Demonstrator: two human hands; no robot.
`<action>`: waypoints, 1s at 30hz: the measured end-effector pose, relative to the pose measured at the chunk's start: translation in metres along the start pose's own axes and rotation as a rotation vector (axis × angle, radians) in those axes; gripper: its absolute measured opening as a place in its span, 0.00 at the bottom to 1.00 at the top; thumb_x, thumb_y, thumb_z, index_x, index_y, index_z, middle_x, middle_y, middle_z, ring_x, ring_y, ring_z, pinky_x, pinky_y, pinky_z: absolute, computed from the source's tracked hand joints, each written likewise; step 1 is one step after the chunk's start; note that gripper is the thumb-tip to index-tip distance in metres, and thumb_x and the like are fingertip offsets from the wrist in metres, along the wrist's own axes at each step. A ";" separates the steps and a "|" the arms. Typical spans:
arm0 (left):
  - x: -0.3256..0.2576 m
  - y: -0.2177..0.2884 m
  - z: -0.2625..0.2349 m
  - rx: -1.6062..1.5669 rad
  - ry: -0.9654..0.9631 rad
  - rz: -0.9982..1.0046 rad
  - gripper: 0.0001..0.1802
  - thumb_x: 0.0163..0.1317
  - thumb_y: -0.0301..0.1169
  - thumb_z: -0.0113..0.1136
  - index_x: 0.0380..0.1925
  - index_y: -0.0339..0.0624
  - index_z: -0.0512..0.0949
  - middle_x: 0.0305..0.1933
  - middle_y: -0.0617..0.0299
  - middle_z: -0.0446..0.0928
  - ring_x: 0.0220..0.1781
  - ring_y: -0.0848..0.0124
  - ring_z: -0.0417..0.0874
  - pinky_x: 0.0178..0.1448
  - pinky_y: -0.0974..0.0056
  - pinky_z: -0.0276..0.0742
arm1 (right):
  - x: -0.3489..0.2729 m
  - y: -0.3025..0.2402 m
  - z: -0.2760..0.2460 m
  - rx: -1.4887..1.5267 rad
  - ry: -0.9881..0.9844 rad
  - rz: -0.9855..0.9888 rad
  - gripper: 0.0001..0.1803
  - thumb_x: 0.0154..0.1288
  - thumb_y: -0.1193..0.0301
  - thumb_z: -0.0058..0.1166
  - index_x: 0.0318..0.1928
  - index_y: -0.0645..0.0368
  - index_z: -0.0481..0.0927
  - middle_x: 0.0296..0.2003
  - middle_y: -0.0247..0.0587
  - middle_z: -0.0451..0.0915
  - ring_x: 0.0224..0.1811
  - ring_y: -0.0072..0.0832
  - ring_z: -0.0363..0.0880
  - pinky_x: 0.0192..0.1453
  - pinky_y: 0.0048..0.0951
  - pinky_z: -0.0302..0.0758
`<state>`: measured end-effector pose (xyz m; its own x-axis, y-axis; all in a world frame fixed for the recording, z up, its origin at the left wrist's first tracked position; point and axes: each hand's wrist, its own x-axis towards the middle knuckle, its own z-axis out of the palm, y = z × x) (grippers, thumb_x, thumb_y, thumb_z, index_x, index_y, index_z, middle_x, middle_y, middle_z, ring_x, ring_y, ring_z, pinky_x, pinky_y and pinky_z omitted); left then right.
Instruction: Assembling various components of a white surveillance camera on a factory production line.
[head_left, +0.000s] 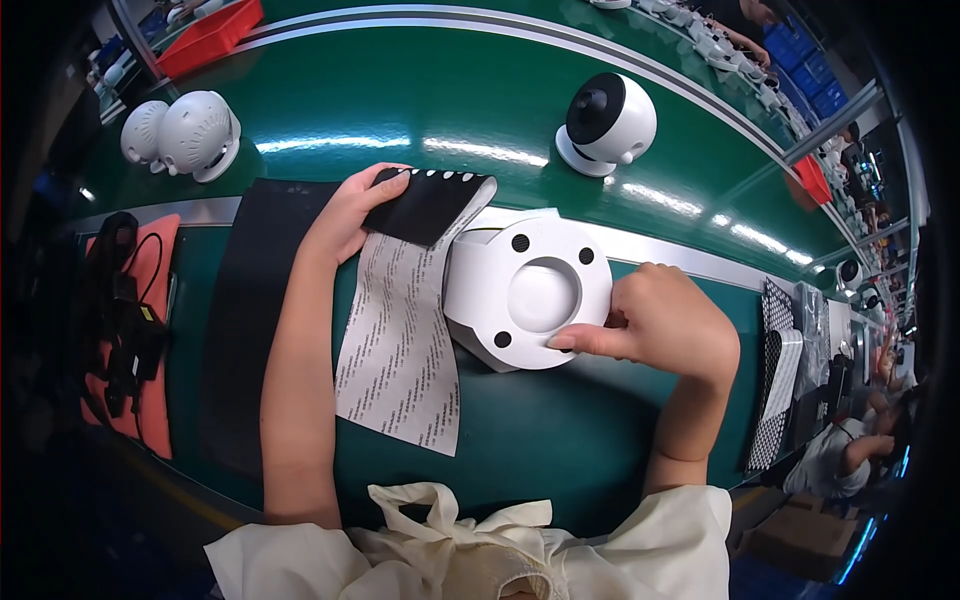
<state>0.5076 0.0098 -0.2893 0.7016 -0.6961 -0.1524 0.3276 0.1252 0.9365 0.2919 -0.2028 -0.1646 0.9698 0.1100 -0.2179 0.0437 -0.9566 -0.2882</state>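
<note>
My left hand (348, 218) is closed on a folded sheet of adhesive pads (402, 335). Its black face shows at the top with a row of cut-out holes, and printed pale backing paper hangs below. Beside it, a white security camera (470, 290) lies with its round base (592, 290) facing up. Black round pads sit on the base's ring, around a recessed centre. My right hand (672, 318) grips the base from the right, its thumb pressed over another pad at the lower right. Those fingers are curled at the rim and partly hidden.
Black mat (255, 330) lies left, beside a pink tray (157, 300) of black cables and adapters. White cameras (200, 135) stand at the far left, another white camera (612, 120) at the far right. Patterned strips (780, 370) lie right. People work beyond the conveyor.
</note>
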 end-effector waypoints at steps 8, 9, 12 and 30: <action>0.000 0.002 0.002 0.000 -0.005 -0.003 0.20 0.59 0.36 0.56 0.49 0.36 0.70 0.46 0.58 0.75 0.45 0.74 0.76 0.49 0.69 0.73 | 0.001 0.009 -0.005 0.233 -0.149 0.002 0.37 0.56 0.40 0.45 0.10 0.63 0.71 0.08 0.45 0.68 0.13 0.43 0.70 0.21 0.35 0.67; 0.000 0.001 0.002 -0.007 -0.003 -0.004 0.20 0.59 0.35 0.56 0.49 0.36 0.70 0.46 0.59 0.75 0.46 0.74 0.76 0.49 0.69 0.73 | 0.002 0.012 -0.005 0.299 -0.182 -0.020 0.36 0.58 0.41 0.44 0.13 0.63 0.73 0.10 0.44 0.70 0.15 0.42 0.72 0.22 0.35 0.68; 0.000 0.001 0.001 -0.024 0.002 -0.002 0.20 0.59 0.35 0.56 0.49 0.36 0.70 0.46 0.59 0.75 0.45 0.74 0.76 0.49 0.70 0.73 | 0.005 0.016 0.000 0.275 0.046 -0.007 0.33 0.60 0.43 0.42 0.17 0.62 0.74 0.15 0.43 0.75 0.21 0.40 0.76 0.26 0.34 0.70; 0.003 -0.003 0.003 -0.069 -0.022 0.092 0.14 0.54 0.32 0.62 0.39 0.37 0.75 0.39 0.61 0.76 0.39 0.76 0.77 0.44 0.73 0.72 | 0.016 -0.025 0.003 0.395 0.362 -0.046 0.17 0.50 0.69 0.63 0.27 0.67 0.67 0.14 0.47 0.67 0.14 0.28 0.65 0.20 0.28 0.62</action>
<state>0.5074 0.0054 -0.2914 0.7168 -0.6947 -0.0594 0.3059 0.2367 0.9222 0.3056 -0.1761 -0.1633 0.9927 -0.0175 0.1190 0.0624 -0.7707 -0.6341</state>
